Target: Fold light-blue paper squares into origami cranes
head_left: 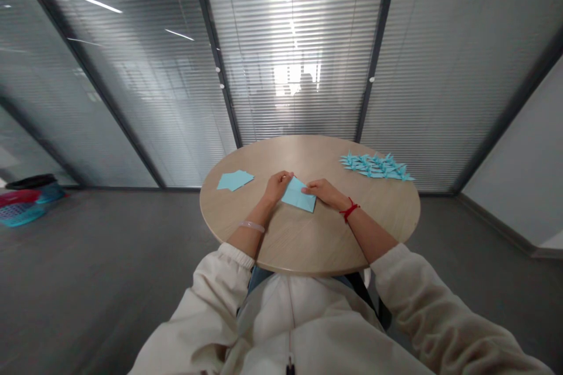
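Head view: one blue sheet [297, 198], fingers at both sides

From where I stand, the head view shows the sheet near the middle of the round table [308, 249], right in front of the person. Whether it rests flat on the wood or is lifted a touch, I can't tell.

Left hand [277, 186]: its fingers are drawn together at the sheet's far left corner, seemingly pinching it. From those fingertips the paper runs toward the person and off to the right. Right hand [326, 191]: the thumb lies over the sheet's right side, and the grip looks closed there, though whatever is underneath is hidden. From this hand the paper stretches left.

The relation that counts, to my eye, is that the sheet sits between the two hands, with neither clearly nearer, since both are touching it. It looks close to square, so I can't pick out a long axis; it is turned a little, its near edge sloping closer to the person on the right. Faint lines on it look like creases.

Left of the hands, well apart from the sheet, lies more blue paper [234, 180], flat and overlapping. Toward the far right edge is a cluster of spiky blue folded shapes [376, 166], crowded together in a slanting band. A red cord [350, 209] circles the right wrist, and a pale band [252, 226] circles the left.
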`<state>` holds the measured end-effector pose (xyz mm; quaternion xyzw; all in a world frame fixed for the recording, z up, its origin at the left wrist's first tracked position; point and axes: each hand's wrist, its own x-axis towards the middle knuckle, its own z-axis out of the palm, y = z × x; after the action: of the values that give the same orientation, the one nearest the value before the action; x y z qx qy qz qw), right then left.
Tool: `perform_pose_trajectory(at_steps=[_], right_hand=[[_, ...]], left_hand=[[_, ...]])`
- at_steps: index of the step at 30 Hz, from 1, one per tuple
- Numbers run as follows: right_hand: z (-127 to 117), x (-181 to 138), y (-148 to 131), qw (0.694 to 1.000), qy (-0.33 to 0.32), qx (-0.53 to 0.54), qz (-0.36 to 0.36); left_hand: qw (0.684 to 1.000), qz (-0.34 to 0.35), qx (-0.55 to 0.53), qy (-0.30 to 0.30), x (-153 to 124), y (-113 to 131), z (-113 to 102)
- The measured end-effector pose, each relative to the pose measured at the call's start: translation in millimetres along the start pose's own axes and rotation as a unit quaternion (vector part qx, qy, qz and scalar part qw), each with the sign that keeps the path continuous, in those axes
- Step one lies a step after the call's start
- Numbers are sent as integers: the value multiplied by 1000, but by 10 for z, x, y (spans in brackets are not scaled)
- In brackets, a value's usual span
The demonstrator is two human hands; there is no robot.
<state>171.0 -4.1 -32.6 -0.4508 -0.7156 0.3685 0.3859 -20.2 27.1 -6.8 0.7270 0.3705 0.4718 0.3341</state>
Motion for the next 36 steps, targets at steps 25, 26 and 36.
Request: perform_pose_trajectory(at_steps=[25,26,36], right_hand=[[-3,-25,-110,999,19,-44,-4],[-2,-23,-104,999,20,-42,-2],[3,-58,-103,999,19,-26,14]], left_hand=[[999,-33,-40,-1,35,-55,11],[999,-34,-41,-1,35,-53,10],[991,-86,-89,-48,-74,161,38]])
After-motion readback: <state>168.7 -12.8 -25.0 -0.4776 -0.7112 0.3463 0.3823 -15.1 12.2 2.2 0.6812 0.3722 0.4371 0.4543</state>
